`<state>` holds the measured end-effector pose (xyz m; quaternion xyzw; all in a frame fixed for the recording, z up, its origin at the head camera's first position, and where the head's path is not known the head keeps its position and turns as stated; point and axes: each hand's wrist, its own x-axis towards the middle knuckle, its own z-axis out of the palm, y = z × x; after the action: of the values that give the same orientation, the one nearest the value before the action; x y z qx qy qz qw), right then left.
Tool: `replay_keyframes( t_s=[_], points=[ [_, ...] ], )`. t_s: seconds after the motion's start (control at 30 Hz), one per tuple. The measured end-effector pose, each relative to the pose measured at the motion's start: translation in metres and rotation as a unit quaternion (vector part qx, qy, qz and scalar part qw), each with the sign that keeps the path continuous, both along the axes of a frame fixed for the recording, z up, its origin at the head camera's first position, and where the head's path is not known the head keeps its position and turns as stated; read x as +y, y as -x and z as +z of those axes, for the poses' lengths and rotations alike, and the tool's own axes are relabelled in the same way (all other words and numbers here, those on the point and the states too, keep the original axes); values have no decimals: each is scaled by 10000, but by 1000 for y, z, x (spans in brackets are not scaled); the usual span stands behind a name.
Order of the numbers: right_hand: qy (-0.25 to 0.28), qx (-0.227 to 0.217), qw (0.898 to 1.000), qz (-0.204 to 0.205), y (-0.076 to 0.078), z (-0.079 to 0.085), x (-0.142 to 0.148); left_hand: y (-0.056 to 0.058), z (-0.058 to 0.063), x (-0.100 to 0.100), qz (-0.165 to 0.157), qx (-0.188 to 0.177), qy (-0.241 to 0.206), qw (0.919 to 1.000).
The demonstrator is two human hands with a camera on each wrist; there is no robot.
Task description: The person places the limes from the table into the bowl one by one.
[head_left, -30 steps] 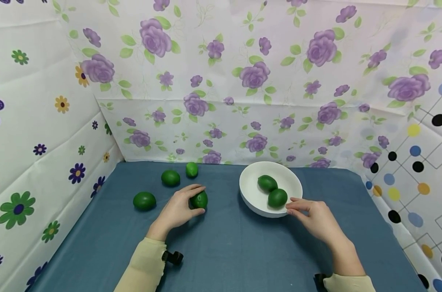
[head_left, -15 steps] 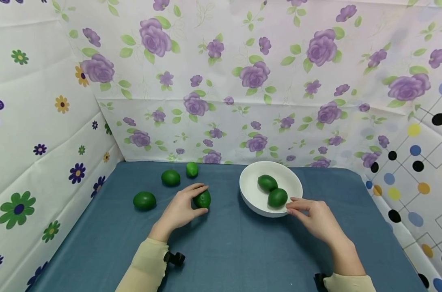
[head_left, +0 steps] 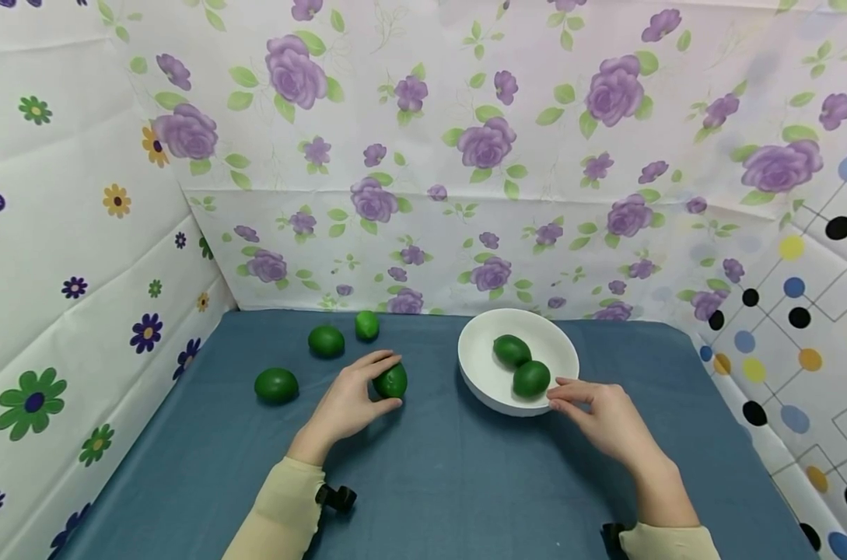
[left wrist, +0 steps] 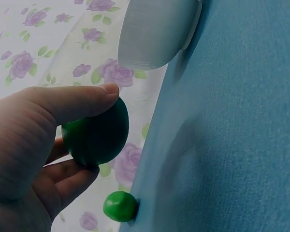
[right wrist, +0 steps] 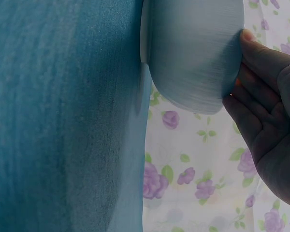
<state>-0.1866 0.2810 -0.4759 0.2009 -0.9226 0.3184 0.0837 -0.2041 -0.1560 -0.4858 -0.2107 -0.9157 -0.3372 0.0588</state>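
Observation:
My left hand [head_left: 349, 395] holds a green lime [head_left: 391, 381] between thumb and fingers. In the left wrist view this lime [left wrist: 99, 133] is raised off the blue cloth, with a smaller lime [left wrist: 120, 206] beyond it. A white bowl [head_left: 481, 381] stands to the right, with two limes [head_left: 512, 351] lying against each other inside. At the bowl's right front rim, my right hand [head_left: 608, 420] pinches the edge with its fingertips. From the right wrist, the bowl's outer wall [right wrist: 193, 58] shows beside the thumb and fingers; the limes inside are hidden there.
Three more limes lie at the back left of the blue cloth [head_left: 437, 482]: one at the left [head_left: 277, 386], one behind it [head_left: 327, 341] and a small one [head_left: 367, 326]. A flowered curtain [head_left: 423, 155] rises along the back edge, with patterned sheets on both sides.
My left hand has shifted slightly to the right with the lime in its grip. The right hand and the bowl have stayed in place.

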Motion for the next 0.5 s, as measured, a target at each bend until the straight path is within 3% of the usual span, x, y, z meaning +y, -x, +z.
replay_keyframes(
  t_s=[0.5],
  points=[
    [-30, -87, 10000, -27, 2, -1, 1, -1, 0, 2, -33, 102, -137, 9998]
  ],
)
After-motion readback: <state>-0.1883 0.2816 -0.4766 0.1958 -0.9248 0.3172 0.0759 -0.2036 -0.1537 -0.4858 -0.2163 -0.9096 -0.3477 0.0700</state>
